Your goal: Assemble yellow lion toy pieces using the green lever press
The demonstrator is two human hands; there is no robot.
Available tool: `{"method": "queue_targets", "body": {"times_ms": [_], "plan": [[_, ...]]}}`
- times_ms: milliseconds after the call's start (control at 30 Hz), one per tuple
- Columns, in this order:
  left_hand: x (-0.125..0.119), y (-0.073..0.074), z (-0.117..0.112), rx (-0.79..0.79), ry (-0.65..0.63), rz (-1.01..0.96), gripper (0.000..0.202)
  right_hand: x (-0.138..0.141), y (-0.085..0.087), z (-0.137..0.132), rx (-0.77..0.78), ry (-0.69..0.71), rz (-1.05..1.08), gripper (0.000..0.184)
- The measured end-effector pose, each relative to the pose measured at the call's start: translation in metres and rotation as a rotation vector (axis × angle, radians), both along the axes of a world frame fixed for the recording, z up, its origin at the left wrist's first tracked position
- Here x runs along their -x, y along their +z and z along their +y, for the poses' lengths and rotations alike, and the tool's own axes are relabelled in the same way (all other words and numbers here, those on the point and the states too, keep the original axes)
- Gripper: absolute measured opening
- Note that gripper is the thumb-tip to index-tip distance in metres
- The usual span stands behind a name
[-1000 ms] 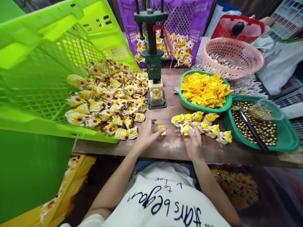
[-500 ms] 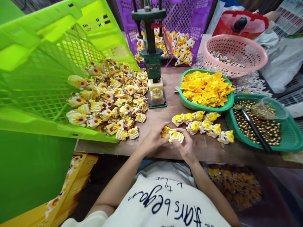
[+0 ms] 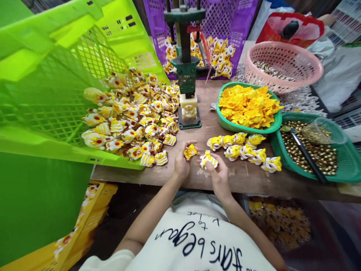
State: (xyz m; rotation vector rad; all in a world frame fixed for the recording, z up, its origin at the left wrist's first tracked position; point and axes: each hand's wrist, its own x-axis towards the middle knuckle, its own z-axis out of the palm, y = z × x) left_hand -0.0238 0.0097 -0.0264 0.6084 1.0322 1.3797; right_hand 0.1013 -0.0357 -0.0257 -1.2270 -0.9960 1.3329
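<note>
My left hand (image 3: 182, 162) is closed around a small yellow plastic piece (image 3: 190, 151), which looks hollow and faces up. Just to its right, my right hand (image 3: 220, 174) pinches a white-and-yellow striped figure part (image 3: 208, 160) between thumb and fingers. The two pieces are apart, with a narrow gap between them over the table's front edge. Beyond my right hand stand two rows of small yellow-and-white figures (image 3: 244, 151). A green hand press (image 3: 188, 75) with a cream block (image 3: 188, 109) under its ram stands further back.
At left, a tilted lime-green crate (image 3: 67, 154) spills striped figures (image 3: 135, 116). A green basin (image 3: 222, 122) of yellow pieces, another green basin (image 3: 348, 162) of gold beads and a pink basket (image 3: 283, 81) stand at right. Behind the press is a purple crate (image 3: 239, 19).
My hands have drawn apart, separating the yellow piece in my left hand from the striped part in my right. The whole view has shifted slightly.
</note>
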Motion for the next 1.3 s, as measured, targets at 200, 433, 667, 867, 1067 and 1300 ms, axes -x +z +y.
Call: {"method": "queue_targets", "body": {"times_ms": [200, 433, 667, 867, 1067, 1300], "plan": [[0.003, -0.009, 0.001, -0.088, -0.072, 0.278, 0.066, -0.003, 0.013, -0.003, -0.362, 0.057, -0.426, 0.034], [-0.004, -0.006, -0.008, -0.101, -0.120, 0.359, 0.064, 0.001, 0.012, -0.004, -0.479, 0.034, -0.624, 0.033], [-0.008, -0.001, -0.011, -0.079, -0.155, 0.353, 0.065, 0.000, 0.010, -0.004, -0.553, 0.016, -0.700, 0.025], [-0.012, 0.009, -0.009, -0.055, -0.132, 0.332, 0.066, 0.001, 0.006, -0.008, -0.611, -0.043, -0.759, 0.028], [-0.012, 0.011, -0.007, -0.016, -0.151, 0.303, 0.065, -0.002, 0.008, -0.004, -0.669, -0.035, -0.774, 0.028], [-0.011, 0.006, -0.006, 0.002, -0.203, 0.305, 0.056, -0.007, 0.011, -0.002, -0.644, 0.046, -0.831, 0.025]]}}
